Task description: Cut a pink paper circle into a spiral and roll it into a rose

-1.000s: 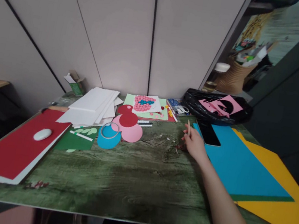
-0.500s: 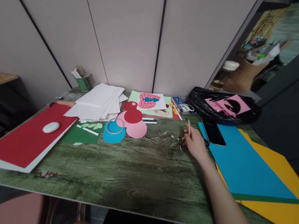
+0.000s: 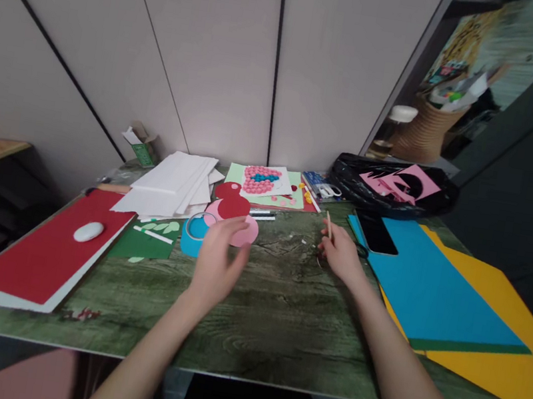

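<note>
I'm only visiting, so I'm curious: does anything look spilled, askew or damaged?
Mildly: a reddish patch near the front left of the table could be scraps or surface damage; I can't tell. The yellow paper juts crookedly from beneath the blue sheet.

A hand can pass over the bench [image 3: 267,324] between the two forearms [image 3: 156,340], from the front edge up to the markers [image 3: 264,217]. The left hand [image 3: 217,258] obstructs approach to the pink paper circles [image 3: 249,234]; the right hand [image 3: 341,250] obstructs approach to the phone [image 3: 378,235] from the left. A black bag [image 3: 344,171] and the partition [image 3: 213,56] bound the rear.
</note>
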### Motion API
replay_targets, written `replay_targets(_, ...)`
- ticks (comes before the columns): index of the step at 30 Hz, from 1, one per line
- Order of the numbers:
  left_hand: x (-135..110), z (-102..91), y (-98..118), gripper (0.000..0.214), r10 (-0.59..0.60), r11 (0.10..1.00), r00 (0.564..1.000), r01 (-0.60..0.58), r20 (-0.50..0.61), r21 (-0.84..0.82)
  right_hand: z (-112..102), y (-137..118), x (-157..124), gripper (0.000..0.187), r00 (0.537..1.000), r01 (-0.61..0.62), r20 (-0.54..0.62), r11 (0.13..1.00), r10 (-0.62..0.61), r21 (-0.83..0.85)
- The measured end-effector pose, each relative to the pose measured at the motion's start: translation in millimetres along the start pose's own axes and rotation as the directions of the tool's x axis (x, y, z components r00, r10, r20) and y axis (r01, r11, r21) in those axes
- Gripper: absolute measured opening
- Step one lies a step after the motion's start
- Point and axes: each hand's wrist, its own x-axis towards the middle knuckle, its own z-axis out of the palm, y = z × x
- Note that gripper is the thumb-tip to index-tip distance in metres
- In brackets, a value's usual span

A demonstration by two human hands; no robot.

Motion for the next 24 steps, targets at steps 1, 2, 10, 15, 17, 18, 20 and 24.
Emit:
replay_targets(1, 2, 9.6, -6, 0.036, -0.025, 0.997, 0.995, 0.018, 0.098, 0.069, 0, -1, 0, 0.044, 1.0, 0.001, 0.004, 1.0, -0.001, -0.003)
replay_targets(2, 4, 20.4, -12, 0.038, -0.064, 0.985, 0.97, 0.024, 0.236, 0.169, 0, -2, 0, 0.044, 1.0, 0.002, 0.006, 1.0, -0.002, -0.006)
replay_targets(10, 18, 73.8, -39, 0.04, -0.323, 0.8, 0.868, 0.038, 0.377, 0.599, -1, -4, 0, 0.044, 1.0, 0.011, 0.017, 0.999, -0.01, -0.046)
replay_targets(15, 24, 73.4, -37, 0.035, -0.302, 0.804, 0.853, -0.012, 0.426, 0.594, 1, -3, -1, 0.044, 0.999, 0.033, 0.015, 0.997, -0.032, -0.067)
replay_targets(17, 24, 74.4, -37, 0.031, -0.288, 0.81, 0.844, -0.037, 0.453, 0.585, 1, -3, -1, 0.044, 0.999, 0.043, 0.01, 0.996, -0.042, -0.073)
replay_targets(18, 23, 75.0, -36, 0.029, -0.279, 0.815, 0.838, -0.052, 0.47, 0.577, 1, -3, -1, 0.044, 0.999, 0.047, 0.008, 0.996, -0.046, -0.076)
replay_targets(20, 23, 74.9, -35, 0.026, -0.254, 0.83, 0.822, -0.085, 0.509, 0.552, 1, -3, -1, 0.044, 0.999, 0.054, 0.002, 0.995, -0.054, -0.084)
replay_targets(24, 24, 66.1, -31, 0.024, -0.197, 0.86, 0.811, -0.127, 0.551, 0.494, 0, -2, -1, 0.043, 0.998, 0.065, -0.005, 0.993, -0.066, -0.102)
